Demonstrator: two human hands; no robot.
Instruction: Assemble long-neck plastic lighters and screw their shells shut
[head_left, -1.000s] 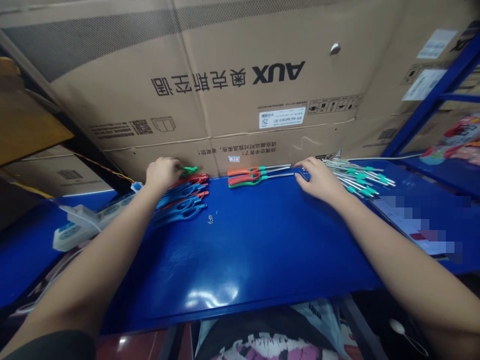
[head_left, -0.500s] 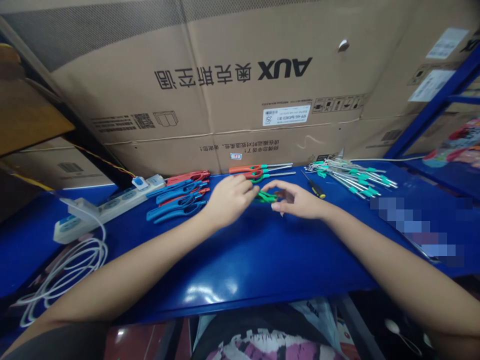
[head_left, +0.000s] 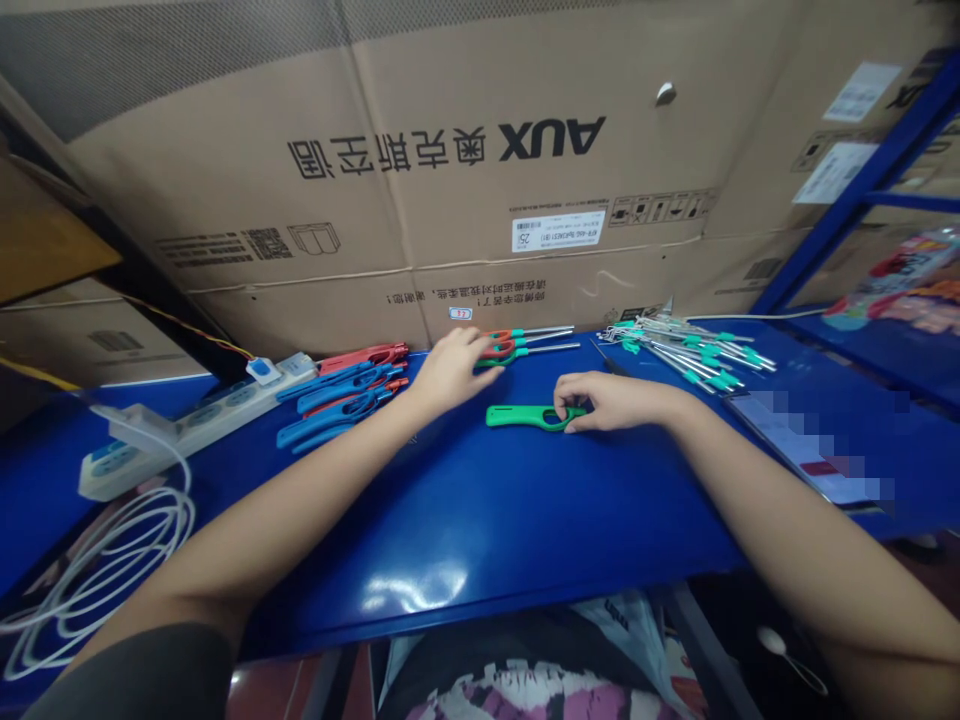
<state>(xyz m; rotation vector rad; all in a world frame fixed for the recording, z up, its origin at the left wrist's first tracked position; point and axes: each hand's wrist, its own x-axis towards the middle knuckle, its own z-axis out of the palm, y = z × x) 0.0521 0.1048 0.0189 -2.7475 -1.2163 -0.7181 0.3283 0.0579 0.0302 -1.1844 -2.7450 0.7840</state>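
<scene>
**Green handle in our right hand, left hand over by the lighters**

So we're at the blue table (head_left: 487,520) and our right hand (head_left: 622,402) has a green handle (head_left: 517,416) by its loop end, thumb and fingers pinched in close around it. The handle lies sideways in front of us, around the middle of the table, with its long plain end pointing left.

Our left hand (head_left: 454,370) is a bit further back, right by the orange and red lighters (head_left: 499,350), covering their left ends. Thumb's sticking out away from the fingers, but honestly we can't tell if it's gripping anything.

Off to the left we've got a pile of blue handles (head_left: 330,417) with red handles (head_left: 367,356) mixed in, just beside the white power strip (head_left: 199,422). On the right there's a messy bunch of metal rods (head_left: 697,355) with teal bits on them. A big cardboard sheet (head_left: 450,220) stands behind everything, its print upside down.
</scene>
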